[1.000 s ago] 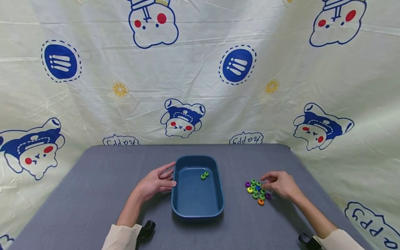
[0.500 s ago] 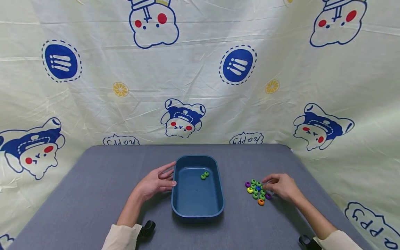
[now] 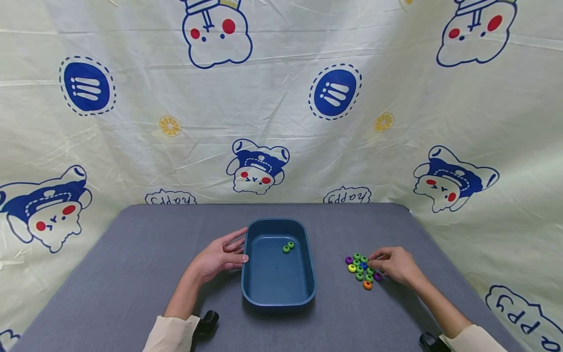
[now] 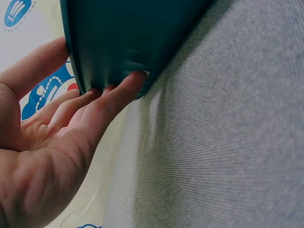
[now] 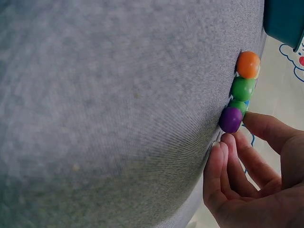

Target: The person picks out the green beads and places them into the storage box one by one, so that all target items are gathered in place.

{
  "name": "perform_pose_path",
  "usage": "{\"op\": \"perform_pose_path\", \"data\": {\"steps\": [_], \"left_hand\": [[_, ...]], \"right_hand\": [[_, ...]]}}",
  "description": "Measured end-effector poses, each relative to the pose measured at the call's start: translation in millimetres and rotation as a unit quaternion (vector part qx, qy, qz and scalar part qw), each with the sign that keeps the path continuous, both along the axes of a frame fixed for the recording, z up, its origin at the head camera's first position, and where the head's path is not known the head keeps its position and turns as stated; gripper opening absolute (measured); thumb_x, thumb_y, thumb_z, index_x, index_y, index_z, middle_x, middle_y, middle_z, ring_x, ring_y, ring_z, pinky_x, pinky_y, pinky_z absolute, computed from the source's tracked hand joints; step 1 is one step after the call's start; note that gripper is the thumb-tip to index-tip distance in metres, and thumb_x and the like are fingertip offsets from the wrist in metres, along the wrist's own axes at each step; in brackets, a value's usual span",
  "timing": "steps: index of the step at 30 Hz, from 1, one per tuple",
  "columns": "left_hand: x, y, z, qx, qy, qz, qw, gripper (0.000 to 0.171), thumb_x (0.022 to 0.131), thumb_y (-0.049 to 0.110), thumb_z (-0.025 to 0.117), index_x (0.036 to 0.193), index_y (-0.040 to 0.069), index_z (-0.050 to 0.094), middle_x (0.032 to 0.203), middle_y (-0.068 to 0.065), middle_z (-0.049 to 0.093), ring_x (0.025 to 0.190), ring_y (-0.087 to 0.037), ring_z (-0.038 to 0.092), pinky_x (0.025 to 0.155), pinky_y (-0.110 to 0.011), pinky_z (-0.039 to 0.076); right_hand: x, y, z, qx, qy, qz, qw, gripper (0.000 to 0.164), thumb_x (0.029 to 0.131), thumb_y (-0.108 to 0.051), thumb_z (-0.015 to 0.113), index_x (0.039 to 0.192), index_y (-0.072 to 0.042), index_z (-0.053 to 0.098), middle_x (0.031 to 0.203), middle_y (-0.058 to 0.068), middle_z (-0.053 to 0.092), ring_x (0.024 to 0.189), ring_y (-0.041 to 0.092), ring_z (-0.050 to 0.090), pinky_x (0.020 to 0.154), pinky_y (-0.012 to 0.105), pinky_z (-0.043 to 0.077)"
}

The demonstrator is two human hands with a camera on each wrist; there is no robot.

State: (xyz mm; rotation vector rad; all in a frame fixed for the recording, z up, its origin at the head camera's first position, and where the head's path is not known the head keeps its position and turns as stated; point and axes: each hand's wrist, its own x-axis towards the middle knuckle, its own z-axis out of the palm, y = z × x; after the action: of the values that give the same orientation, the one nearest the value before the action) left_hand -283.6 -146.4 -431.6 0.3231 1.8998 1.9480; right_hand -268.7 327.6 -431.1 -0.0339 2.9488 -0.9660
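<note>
The tray was a smooth blue oblong with rounded corners, a thin rim and raised walls. Under it, the table wore a grey cover with a finely ribbed weave. Behind the tray hung a pale, slightly shiny backdrop, creased and printed with blue-lined characters and orange slices.

The loose beads lay on the table to the right of the tray, round, glossy and pierced, gathered in one tight cluster. Most were green. A yellow bead and a purple one sat on the side nearest the tray, a blue bead among the greens, another purple one on the side farthest from the tray, and an orange bead at the end closest to the person. Inside the tray, two green beads rested together on its floor.

The left hand steadied the tray's left side, its fingers extended against the wall. The right hand bent over the cluster's far side from the tray, its fingers curved and partly covering the edge; whether they grasped a bead could not be told. The tray's right wall stood between the cluster and the pair inside.
</note>
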Motion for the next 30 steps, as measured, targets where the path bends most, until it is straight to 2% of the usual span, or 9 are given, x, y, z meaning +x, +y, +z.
{"op": "perform_pose_path", "data": {"steps": [4,13,30], "left_hand": [[0.3,0.5,0.0,-0.001,-0.002,0.003,1.0000,0.078,0.095,0.000,0.068,0.161,0.012,0.028,0.163,-0.020,0.032,0.143,-0.042,0.043,0.098,-0.044,0.056],[-0.2,1.2,0.5,-0.002,-0.003,0.003,1.0000,0.079,0.094,0.000,0.068,0.161,0.012,0.028,0.163,-0.019,0.032,0.143,-0.043,0.043,0.099,-0.045,0.056],[-1.2,0.4,-1.3,-0.005,0.001,0.004,1.0000,0.079,0.094,0.001,0.068,0.161,0.012,0.028,0.163,-0.019,0.032,0.144,-0.042,0.043,0.099,-0.045,0.055]], "right_hand": [[0.3,-1.2,0.5,-0.002,-0.007,-0.007,1.000,0.021,0.090,-0.023,0.075,0.101,-0.005,0.076,0.095,0.013,0.076,0.070,0.016,0.064,0.058,0.031,0.050],[0.1,-1.6,0.3,-0.001,-0.013,-0.015,1.000,0.021,0.089,-0.024,0.075,0.098,-0.006,0.076,0.077,0.002,0.070,0.064,0.016,0.060,0.053,0.029,0.044],[-0.5,0.2,2.4,0.001,0.007,-0.011,1.000,0.018,0.089,-0.021,0.076,0.096,-0.005,0.076,0.085,0.008,0.075,0.065,0.015,0.063,0.054,0.029,0.049]]}}
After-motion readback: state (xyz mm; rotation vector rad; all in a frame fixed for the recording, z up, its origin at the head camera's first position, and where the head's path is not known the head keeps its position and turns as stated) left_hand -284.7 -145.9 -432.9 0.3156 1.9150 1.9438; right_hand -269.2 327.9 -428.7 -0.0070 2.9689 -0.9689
